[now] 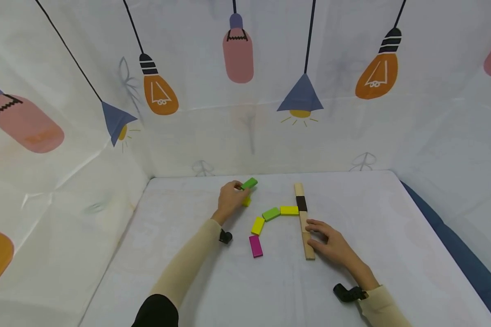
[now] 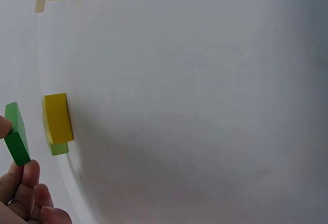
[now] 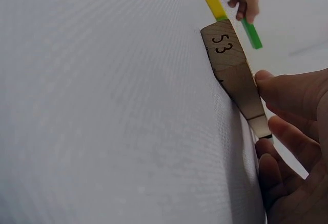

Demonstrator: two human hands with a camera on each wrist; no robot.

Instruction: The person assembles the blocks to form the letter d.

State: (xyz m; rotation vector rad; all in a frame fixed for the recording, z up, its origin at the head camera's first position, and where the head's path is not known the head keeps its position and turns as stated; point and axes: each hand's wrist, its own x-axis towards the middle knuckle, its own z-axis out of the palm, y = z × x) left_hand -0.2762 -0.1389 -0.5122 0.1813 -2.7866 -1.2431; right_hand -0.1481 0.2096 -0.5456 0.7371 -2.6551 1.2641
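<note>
My left hand (image 1: 231, 198) pinches a green block (image 1: 249, 183) between thumb and fingers, held above the table at the back. Just below it a yellow block (image 1: 247, 200) is partly hidden by the hand; in the left wrist view a light green block (image 2: 59, 148) shows behind that yellow block (image 2: 59, 118). My right hand (image 1: 331, 243) rests beside a straight row of wooden blocks (image 1: 304, 222), thumb and fingertips at its right side. One block in the row is dark brown (image 1: 301, 203). The nearest wooden block (image 3: 223, 44) bears the number 53.
A curve of blocks runs left from the wooden row: a yellow block (image 1: 289, 210), a green block (image 1: 271, 214), another yellow block (image 1: 258, 225) and a magenta block (image 1: 256, 246). The white-covered table (image 1: 212, 290) meets a lamp-patterned sheet (image 1: 262, 145) behind.
</note>
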